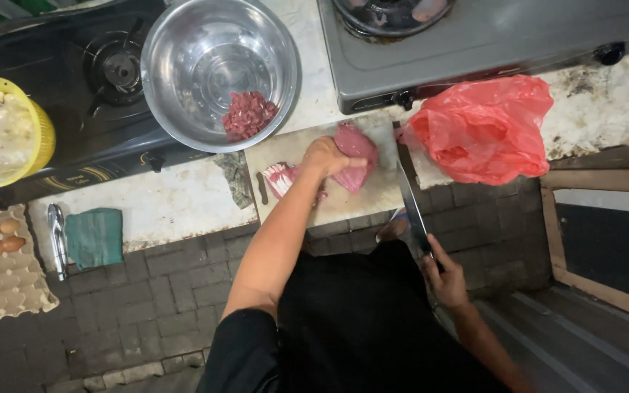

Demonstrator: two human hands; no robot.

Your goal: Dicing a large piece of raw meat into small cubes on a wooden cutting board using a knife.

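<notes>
Fingers (349, 161) of the left hand (327, 156) curl down and press on a slab of raw pink-red meat (357, 149), which lies on a pale rectangular cutting board (343, 200) at the near edge of the desk (176, 204). A second, paler streaked piece of meat (279, 178) lies just beside the wrist, toward the board's left edge. The right hand (442, 273) is closed around the dark handle of a long steel knife (410, 200), held low off the board's right edge, with the blade pointing toward the board's far right corner.

The meat looks soft, wet and slippery, likely to sag and slide; a flat, firm press on its top, well back from any cut line, seems the surest hold.

Farther out, a round steel bowl (205, 58) with small red meat cubes (249, 114) sits behind the board, and a crumpled red plastic bag (485, 127) lies to its right. At the desk's left end are a folded green cloth (94, 236), a yellow plastic basket (34, 120) and a grey egg tray (1, 276).
</notes>
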